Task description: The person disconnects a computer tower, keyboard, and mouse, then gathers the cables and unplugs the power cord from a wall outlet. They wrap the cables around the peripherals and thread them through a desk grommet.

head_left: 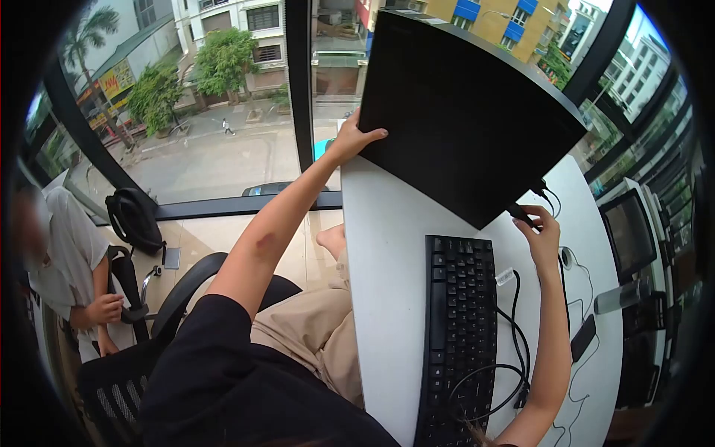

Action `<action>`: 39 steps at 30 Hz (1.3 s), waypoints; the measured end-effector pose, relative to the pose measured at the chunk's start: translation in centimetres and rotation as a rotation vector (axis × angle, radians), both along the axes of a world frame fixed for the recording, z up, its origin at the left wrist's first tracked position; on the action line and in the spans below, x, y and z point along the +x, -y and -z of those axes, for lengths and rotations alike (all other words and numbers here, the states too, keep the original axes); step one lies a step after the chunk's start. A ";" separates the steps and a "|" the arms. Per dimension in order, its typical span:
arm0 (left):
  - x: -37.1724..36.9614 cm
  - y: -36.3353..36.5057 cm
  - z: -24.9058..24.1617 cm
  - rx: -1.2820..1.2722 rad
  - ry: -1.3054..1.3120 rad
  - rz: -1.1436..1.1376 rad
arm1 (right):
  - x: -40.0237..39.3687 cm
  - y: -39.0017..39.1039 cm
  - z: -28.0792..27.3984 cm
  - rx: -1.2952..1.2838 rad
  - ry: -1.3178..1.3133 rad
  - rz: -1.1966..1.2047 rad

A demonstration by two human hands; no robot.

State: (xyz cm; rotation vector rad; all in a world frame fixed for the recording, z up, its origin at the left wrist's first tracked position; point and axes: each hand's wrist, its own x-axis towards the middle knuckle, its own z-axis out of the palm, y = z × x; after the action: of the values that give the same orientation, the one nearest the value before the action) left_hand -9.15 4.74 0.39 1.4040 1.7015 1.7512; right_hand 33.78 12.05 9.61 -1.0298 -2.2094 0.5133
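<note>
A large black computer case (pixel 462 112) stands tilted at the far end of the white desk. My left hand (pixel 356 140) grips its left edge, thumb on the flat side and the other fingers hidden behind. At the lower right edge of the case, my right hand (pixel 542 232) pinches a black cable plug (pixel 521 214) right at the case's back. Another dark cable (pixel 547 190) meets the case just above that plug. Nearer to me lies a black keyboard (pixel 460 320), with a looped black cable (pixel 514 328) running over and beside it.
The white desk (pixel 387 313) carries a black phone-like object (pixel 584 338), a clear bottle (pixel 618 298) and thin wires. Monitors (pixel 629 223) line the right side. On the left, a seated person (pixel 71 253) is beside a black bag (pixel 134 220) and an office chair (pixel 126 372). Large windows stand ahead.
</note>
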 end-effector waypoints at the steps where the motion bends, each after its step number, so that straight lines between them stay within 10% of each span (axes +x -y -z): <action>1: 0.1 0.1 -0.1 -0.022 0.020 -0.001 | 0.0 0.3 -0.2 -0.047 -0.012 0.010; 39: 0.7 0.5 0.1 0.027 0.031 -0.144 | 0.4 -2.4 3.0 -0.186 0.151 0.082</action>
State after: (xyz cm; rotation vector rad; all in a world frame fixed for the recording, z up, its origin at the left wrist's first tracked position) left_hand -8.42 4.24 0.25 1.2865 1.8092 1.8682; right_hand 34.20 14.47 6.58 -1.2887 -2.2719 0.6322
